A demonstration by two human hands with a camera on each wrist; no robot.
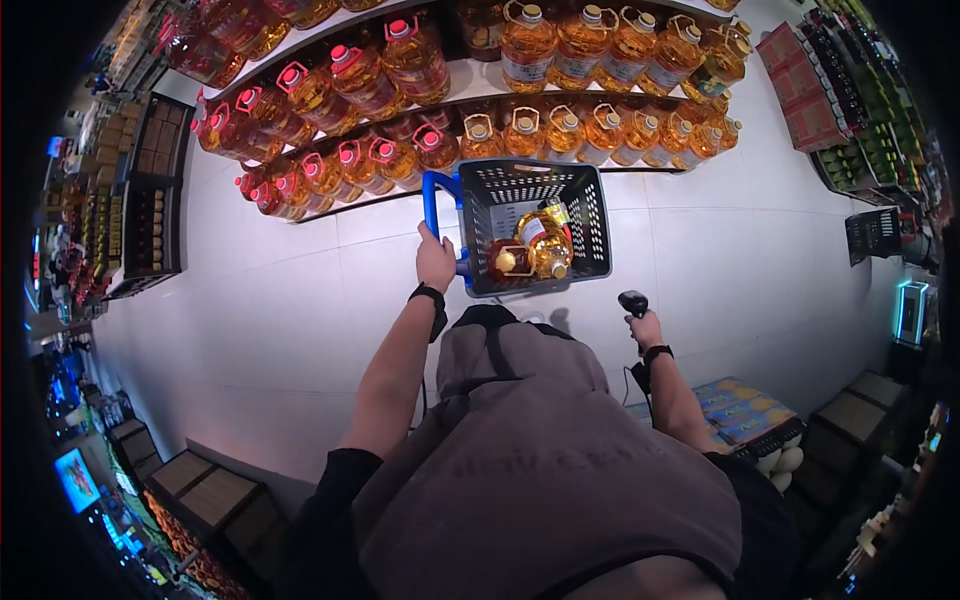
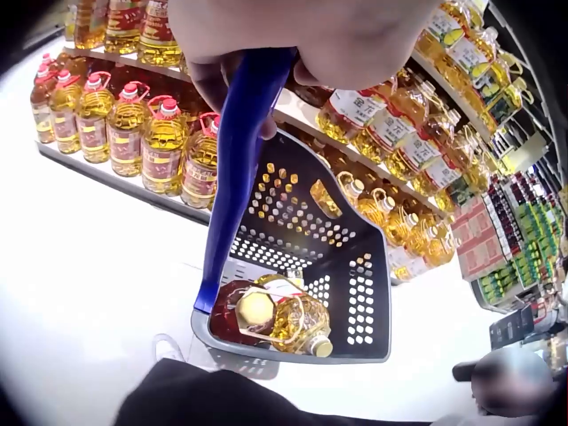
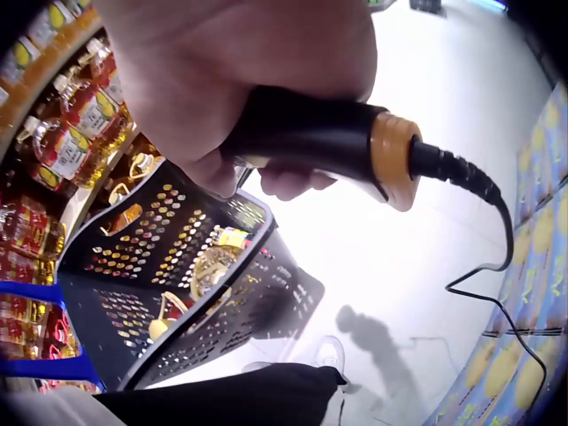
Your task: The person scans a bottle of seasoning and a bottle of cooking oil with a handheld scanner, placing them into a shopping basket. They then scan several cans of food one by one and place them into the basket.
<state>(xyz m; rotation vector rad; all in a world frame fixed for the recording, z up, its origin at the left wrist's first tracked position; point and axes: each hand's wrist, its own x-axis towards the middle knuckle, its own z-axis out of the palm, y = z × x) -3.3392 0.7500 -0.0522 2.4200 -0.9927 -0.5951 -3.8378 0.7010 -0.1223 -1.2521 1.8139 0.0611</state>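
My left hand (image 1: 436,262) grips the blue handle (image 2: 238,160) of a dark grey shopping basket (image 1: 605,235), its fingers curled round the bar. The basket has perforated walls and hangs in front of me. Inside it lie oil bottles: one of golden oil (image 1: 548,255) with a pale cap and a darker one (image 2: 232,311) with a cream cap. To the basket's right, my right hand (image 1: 646,328) holds a black corded handheld scanner (image 3: 311,133) by its grip. An orange collar (image 3: 395,160) rings the grip's end, where a black cord (image 3: 461,169) leaves it.
Shelves (image 1: 470,88) packed with large oil bottles, some red-capped (image 1: 415,60), stand beyond the basket. Stacked red cartons (image 1: 800,85) are at the far right. Blue and yellow boxes (image 1: 745,410) lie near my right arm. Another dark basket (image 1: 875,235) stands farther right on the pale floor (image 1: 310,300).
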